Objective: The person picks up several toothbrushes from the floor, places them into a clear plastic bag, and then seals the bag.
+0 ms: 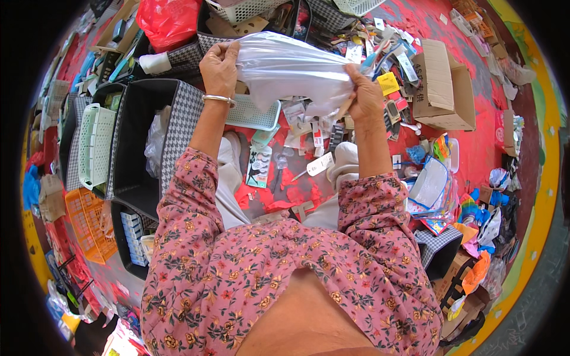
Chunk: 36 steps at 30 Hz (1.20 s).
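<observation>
On the left of the red floor (475, 148) stand open-topped fabric bins with a black-and-white houndstooth pattern (172, 136). One holds a white slotted plastic basket (95, 142) set on edge, and a flat orange plastic crate (86, 222) lies below them. The bins sit within arm's reach, mouths up, so goods can be dropped straight in.

Above the nearest bin, the left hand (218, 68), with a silver bangle (218, 99) at the wrist, is closed in a pinch on the upper left edge of a thin, translucent white plastic bag (291, 68). The bag hangs in the air, stretched between both hands in front of the person. It is held up and taut, probably to find or spread its mouth.

Under it, on the floor between the person's knees, lie small carded items, tags and a pale teal shallow plastic tray (255, 115).

The right hand (363, 95) grips the bag's right edge, fingers folded over the film and thumb pressed against it.

Further right an open brown cardboard box (442, 83) rests on its side, and loose bright packets (439, 190) lie scattered beyond the floral sleeve (380, 207).
</observation>
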Tool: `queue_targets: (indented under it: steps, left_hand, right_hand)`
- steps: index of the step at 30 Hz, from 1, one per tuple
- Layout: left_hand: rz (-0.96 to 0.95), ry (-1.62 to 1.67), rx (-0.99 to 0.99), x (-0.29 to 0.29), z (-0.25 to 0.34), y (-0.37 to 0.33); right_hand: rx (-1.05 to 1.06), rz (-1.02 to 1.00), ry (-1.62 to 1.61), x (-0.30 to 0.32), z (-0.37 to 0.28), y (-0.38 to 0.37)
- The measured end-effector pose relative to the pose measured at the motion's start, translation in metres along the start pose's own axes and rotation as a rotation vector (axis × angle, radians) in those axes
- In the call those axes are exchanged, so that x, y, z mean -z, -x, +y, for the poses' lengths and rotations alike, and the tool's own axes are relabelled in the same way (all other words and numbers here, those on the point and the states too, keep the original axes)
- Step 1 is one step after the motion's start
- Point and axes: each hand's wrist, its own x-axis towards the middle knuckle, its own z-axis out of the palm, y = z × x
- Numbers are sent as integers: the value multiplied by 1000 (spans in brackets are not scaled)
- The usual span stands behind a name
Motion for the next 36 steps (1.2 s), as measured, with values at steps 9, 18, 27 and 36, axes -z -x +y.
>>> queue_targets:
  steps: [9, 18, 27, 36]
  left_hand:
    - [120, 230, 317, 11, -5, -10]
    - [-823, 177, 601, -47, -11, 54]
    - [-738, 382, 755, -42, -7, 51]
    - [-553, 862, 942, -28, -19, 41]
  right_hand:
    - [4, 21, -178, 15, -11, -8]
    - [103, -274, 420, -19, 19, 15]
    - [115, -201, 367, -10, 4, 3]
    - [-11, -47, 232, 1, -2, 3]
